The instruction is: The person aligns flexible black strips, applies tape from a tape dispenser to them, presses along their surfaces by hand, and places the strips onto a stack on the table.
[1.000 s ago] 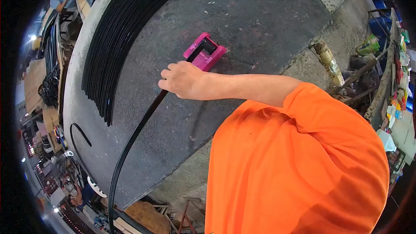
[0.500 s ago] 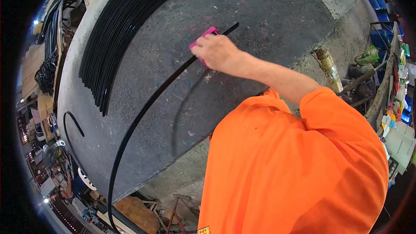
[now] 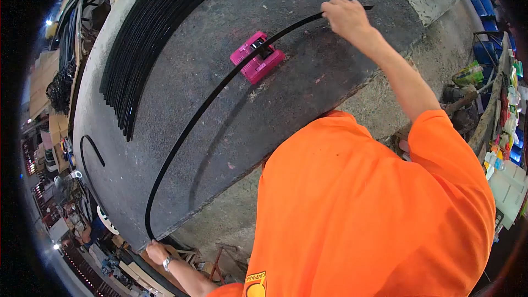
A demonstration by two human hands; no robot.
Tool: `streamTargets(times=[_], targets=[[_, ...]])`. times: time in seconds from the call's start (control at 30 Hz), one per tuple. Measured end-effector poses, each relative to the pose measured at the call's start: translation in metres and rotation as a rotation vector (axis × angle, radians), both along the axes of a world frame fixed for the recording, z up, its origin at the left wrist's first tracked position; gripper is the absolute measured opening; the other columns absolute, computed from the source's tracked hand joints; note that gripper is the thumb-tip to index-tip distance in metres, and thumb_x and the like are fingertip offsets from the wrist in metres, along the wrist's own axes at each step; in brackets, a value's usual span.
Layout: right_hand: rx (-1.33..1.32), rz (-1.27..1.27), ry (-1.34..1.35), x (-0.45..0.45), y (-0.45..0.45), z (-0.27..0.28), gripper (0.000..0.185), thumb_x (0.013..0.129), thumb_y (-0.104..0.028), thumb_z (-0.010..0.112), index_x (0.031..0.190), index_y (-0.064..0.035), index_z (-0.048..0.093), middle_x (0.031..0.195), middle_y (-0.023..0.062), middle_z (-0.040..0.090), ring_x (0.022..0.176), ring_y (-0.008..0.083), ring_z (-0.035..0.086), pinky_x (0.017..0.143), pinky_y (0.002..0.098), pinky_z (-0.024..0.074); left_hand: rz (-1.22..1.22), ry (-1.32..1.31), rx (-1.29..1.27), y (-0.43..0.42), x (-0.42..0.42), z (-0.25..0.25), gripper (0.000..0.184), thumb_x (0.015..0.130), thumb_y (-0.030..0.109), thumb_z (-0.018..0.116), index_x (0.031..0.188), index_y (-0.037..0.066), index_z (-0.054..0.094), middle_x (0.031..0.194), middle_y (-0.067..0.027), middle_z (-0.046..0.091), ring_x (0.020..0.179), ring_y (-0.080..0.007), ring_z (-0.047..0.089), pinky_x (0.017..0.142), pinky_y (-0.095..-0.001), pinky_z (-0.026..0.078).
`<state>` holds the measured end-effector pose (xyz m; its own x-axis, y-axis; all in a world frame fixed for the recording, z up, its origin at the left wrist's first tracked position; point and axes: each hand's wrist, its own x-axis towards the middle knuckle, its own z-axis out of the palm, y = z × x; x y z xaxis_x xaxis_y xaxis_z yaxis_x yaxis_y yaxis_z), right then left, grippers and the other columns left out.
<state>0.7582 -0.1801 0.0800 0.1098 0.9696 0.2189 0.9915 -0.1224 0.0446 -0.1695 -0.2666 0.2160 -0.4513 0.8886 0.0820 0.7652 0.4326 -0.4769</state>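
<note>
One long, thin black strip [image 3: 190, 122] arcs over the dark table, casting a shadow on it. My right hand [image 3: 346, 15] is closed around the strip near its far end, and a short tip sticks out past the fingers. At the lower left, my left hand [image 3: 158, 253], with a watch on the wrist, grips the strip beyond the table's edge. Under the strip's middle sits a pink plastic device [image 3: 267, 68] with a black part in its centre. Whether the strip touches it, I cannot tell.
A curved stack of black strips [image 3: 146, 38] lies along the table's far left side. Another bent black strip [image 3: 94, 148] is at the left edge. The dark tabletop [image 3: 313, 79] ends near my body. Clutter and blue containers [image 3: 484, 49] stand at the right.
My right hand has left the pink device and moved right to the strip's end. The pink device now rests uncovered on the table. My left hand has come into view, holding the strip.
</note>
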Motion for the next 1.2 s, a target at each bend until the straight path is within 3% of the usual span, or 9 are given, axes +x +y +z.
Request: streamTargets(times=[0.23,0.43,0.63,0.83,0.93,0.97,1.1,1.2], targets=[[-0.046,-0.172,-0.123,0.087,-0.030,0.011,0.014,0.097,-0.026,0.060,0.106,-0.0166,0.066,0.098,0.0051,0.067,0.099,0.0295,0.068,0.083,0.0472,0.0498,0.021,-0.087,-0.011,0.036,0.094,-0.043,0.031,0.092,0.034,0.070,0.098,0.005,0.075,0.097,-0.0201,0.074,0.091,-0.0413,0.071,0.077,-0.0510,0.056],[-0.061,-0.322,-0.183,0.175,-0.068,0.015,0.016,0.100,-0.028,0.058,0.110,-0.0177,0.064,0.103,0.0068,0.069,0.102,0.0313,0.068,0.084,0.0494,0.0503,-0.198,-0.169,-0.063,0.058,0.167,-0.066,0.028,0.090,0.034,0.072,0.098,0.008,0.077,0.099,-0.0192,0.074,0.092,-0.0397,0.071,0.078,-0.0506,0.056],[-0.222,-0.530,-0.273,0.234,-0.115,0.048,0.022,0.103,-0.034,0.052,0.118,-0.0209,0.061,0.118,0.0064,0.069,0.110,0.0324,0.066,0.086,0.0503,0.0517,-0.409,-0.230,-0.123,0.083,0.226,-0.086,0.025,0.091,0.033,0.071,0.100,0.010,0.077,0.097,-0.0175,0.074,0.090,-0.0395,0.071,0.076,-0.0511,0.056],[-0.265,-0.736,-0.323,0.298,-0.185,0.070,0.031,0.105,-0.040,0.045,0.125,-0.0209,0.058,0.125,0.0065,0.067,0.118,0.0323,0.064,0.089,0.0489,0.0521,-0.613,-0.365,-0.171,0.106,0.316,-0.083,0.021,0.092,0.028,0.069,0.094,0.008,0.075,0.095,-0.0182,0.073,0.087,-0.0399,0.070,0.074,-0.0500,0.055],[-0.233,-0.877,-0.332,0.345,-0.227,0.070,0.030,0.102,-0.036,0.047,0.126,-0.0238,0.061,0.128,0.0072,0.067,0.118,0.0319,0.064,0.092,0.0500,0.0510,-0.728,-0.417,-0.189,0.121,0.356,-0.083,0.020,0.092,0.026,0.069,0.093,0.007,0.075,0.094,-0.0181,0.073,0.087,-0.0399,0.070,0.074,-0.0494,0.054],[-0.384,-0.941,-0.283,0.353,-0.237,0.084,0.037,0.104,-0.041,0.039,0.135,-0.0283,0.055,0.141,0.0038,0.061,0.126,0.0338,0.060,0.095,0.0502,0.0509,-0.765,-0.446,-0.192,0.127,0.366,-0.086,0.019,0.092,0.026,0.069,0.093,0.007,0.075,0.093,-0.0181,0.073,0.086,-0.0399,0.070,0.074,-0.0492,0.054],[-0.349,-1.094,-0.425,0.394,-0.301,0.095,0.044,0.105,-0.045,0.038,0.146,-0.0323,0.048,0.145,0.0029,0.058,0.129,0.0322,0.058,0.102,0.0481,0.0481,-0.856,-0.526,-0.245,0.147,0.423,-0.082,0.020,0.092,0.025,0.069,0.093,0.006,0.075,0.092,-0.0179,0.072,0.086,-0.0398,0.069,0.074,-0.0488,0.054],[-0.487,-1.276,-0.393,0.414,-0.337,0.126,0.047,0.105,-0.047,0.036,0.150,-0.0356,0.043,0.147,0.0001,0.057,0.129,0.0316,0.058,0.104,0.0458,0.0476,-0.940,-0.558,-0.319,0.161,0.467,-0.080,0.020,0.091,0.024,0.069,0.094,0.005,0.075,0.092,-0.0183,0.072,0.087,-0.0395,0.069,0.074,-0.0482,0.054]])
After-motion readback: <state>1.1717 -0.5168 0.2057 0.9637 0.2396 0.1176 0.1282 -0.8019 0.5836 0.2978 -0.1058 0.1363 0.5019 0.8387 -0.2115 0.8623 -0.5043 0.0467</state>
